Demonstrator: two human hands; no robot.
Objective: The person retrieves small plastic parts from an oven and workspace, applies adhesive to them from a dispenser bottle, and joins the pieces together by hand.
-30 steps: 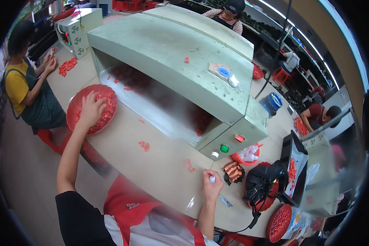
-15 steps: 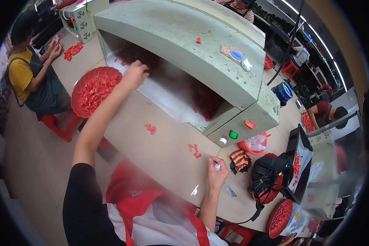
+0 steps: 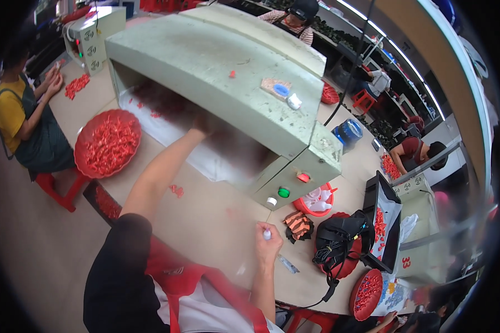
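My left arm reaches across the table into the wide opening of a pale green box-shaped machine (image 3: 216,72). My left hand (image 3: 204,126) is inside, dim and smeared, so its fingers cannot be made out. White sheeting (image 3: 205,161) lines the floor of the opening, with small red pieces (image 3: 155,115) scattered on it to the left of my hand. Closed over the table at the machine's near right corner, my right hand (image 3: 268,250) grips a small white bottle (image 3: 267,234), its pale end poking up. A few red pieces (image 3: 176,190) lie on the tabletop between my arms.
A red bowl (image 3: 83,161) heaped with red pieces stands left. On the right are a striped cloth (image 3: 299,226), a red basket (image 3: 330,194) of white bottles, a black bag (image 3: 339,238) and a black tray (image 3: 394,244). Co-workers sit left and right.
My left hand has gone from the opening's front edge deeper inside. My right hand keeps its grip on the bottle. The whole view has shifted, and the red pieces near my right hand now show only faintly.
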